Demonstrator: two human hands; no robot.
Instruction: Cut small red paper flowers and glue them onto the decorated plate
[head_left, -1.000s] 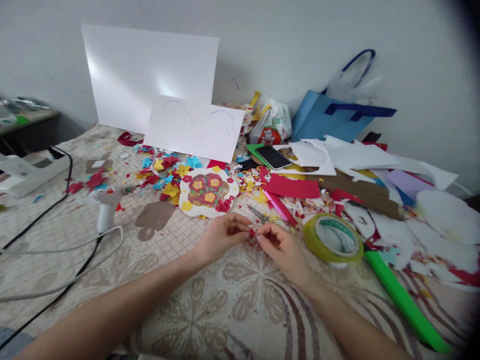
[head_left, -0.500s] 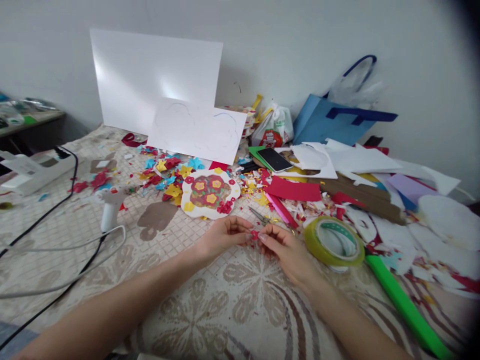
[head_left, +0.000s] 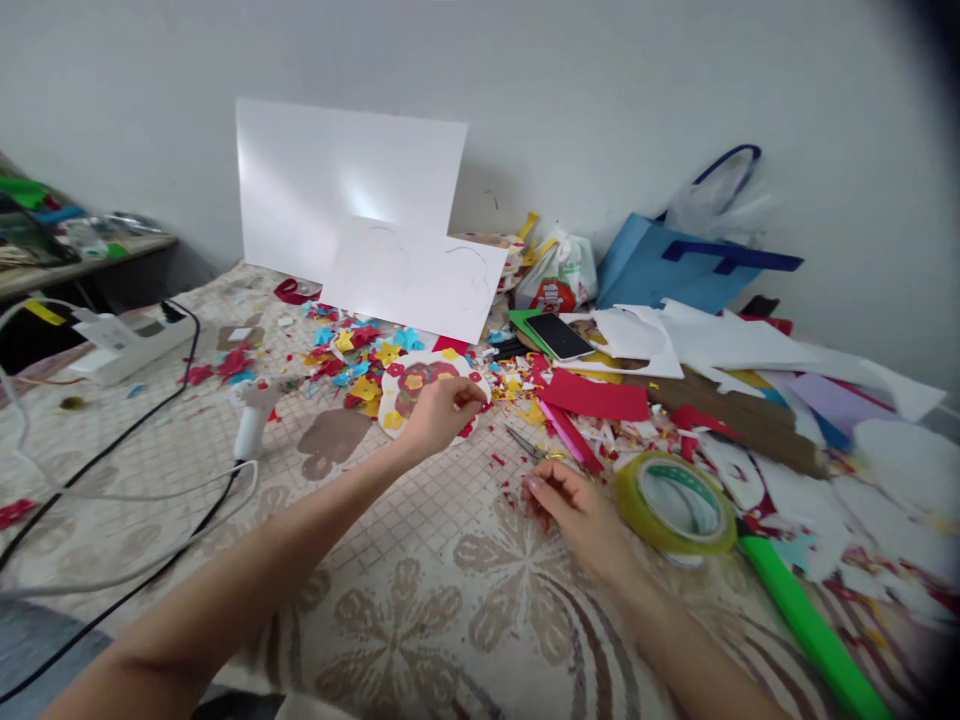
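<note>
My left hand reaches over the white flower-shaped card covered with red and yellow paper flowers, fingers pinched at its right edge; what they hold is too small to tell. My right hand rests on the patterned cloth, fingers curled over small red paper scraps, just left of the yellow-green tape roll. Small scissors lie between my hands.
A white glue gun with its cable lies left of the card. A green roll lies at the right. A phone, red sheets, white boards, a blue bag and many paper scraps crowd the back.
My left hand left the right hand and moved up to the flower card. The right hand stayed low on the cloth. The camera view shifted left.
</note>
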